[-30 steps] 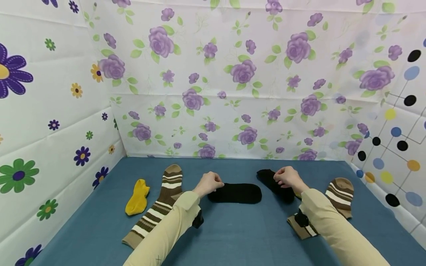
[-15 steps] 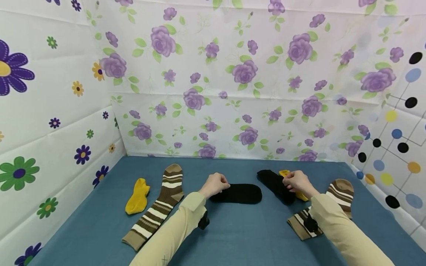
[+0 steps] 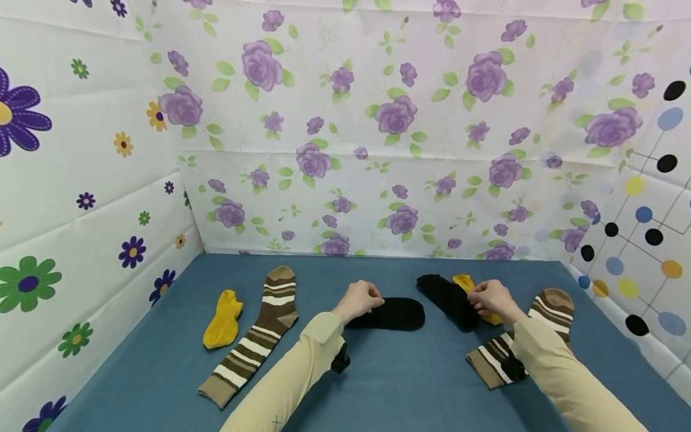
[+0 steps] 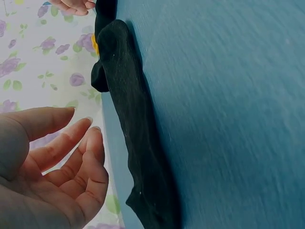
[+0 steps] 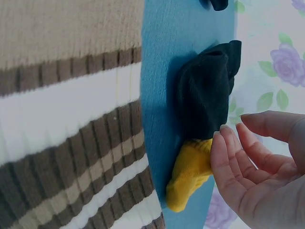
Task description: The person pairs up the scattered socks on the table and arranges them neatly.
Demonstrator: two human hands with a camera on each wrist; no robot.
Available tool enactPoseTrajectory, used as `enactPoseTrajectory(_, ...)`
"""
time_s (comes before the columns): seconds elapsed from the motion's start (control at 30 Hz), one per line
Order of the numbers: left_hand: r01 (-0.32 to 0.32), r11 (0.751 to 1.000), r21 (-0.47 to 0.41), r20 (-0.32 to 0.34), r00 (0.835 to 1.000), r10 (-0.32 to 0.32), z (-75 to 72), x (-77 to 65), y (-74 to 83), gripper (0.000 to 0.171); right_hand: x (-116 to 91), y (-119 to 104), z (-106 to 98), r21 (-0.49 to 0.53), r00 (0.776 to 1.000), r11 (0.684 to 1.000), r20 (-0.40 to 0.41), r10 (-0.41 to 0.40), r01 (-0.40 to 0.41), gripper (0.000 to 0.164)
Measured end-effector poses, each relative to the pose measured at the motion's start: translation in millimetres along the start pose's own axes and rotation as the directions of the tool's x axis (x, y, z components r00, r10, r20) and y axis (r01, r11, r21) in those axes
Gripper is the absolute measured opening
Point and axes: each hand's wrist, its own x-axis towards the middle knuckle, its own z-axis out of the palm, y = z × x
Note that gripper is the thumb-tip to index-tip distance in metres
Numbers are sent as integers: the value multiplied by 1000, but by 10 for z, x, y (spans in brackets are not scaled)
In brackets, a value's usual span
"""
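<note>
My left hand (image 3: 358, 300) hovers over the left end of a flat black sock (image 3: 406, 314) in the middle of the table. The left wrist view shows a gap between its thumb and loosely bent fingers, with nothing held and the black sock (image 4: 138, 119) lying beside them. My right hand (image 3: 495, 299) is above a second black sock (image 3: 445, 302) and a yellow sock (image 3: 463, 280) partly covered by it. In the right wrist view the right hand (image 5: 262, 167) has its thumb apart from relaxed fingers, near the yellow sock (image 5: 188, 174); it grips nothing.
A brown-and-white striped sock (image 3: 251, 345) and a yellow sock (image 3: 222, 324) lie at the left. Another striped sock (image 3: 553, 312) lies at the right, partly under the right forearm. Flowered cloth walls (image 3: 356, 198) border the blue tabletop (image 3: 399, 384).
Both hands have drifted to the right. The right hand has moved off the second black sock, and more of the yellow sock behind it shows. The socks have stayed in place.
</note>
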Motion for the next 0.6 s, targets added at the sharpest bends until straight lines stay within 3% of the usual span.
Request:
enactPoseTrajectory(0.2, -13, 1000, -10, 2, 1000, 13, 51, -6, 69, 9, -8, 10, -38, 47, 999, 998, 16, 29, -30, 21)
enactPoseTrajectory(0.6, -62, 997, -44, 16, 998, 63, 170, 2, 135, 8, -19, 52, -79, 9, 999, 999, -11, 40, -40, 18)
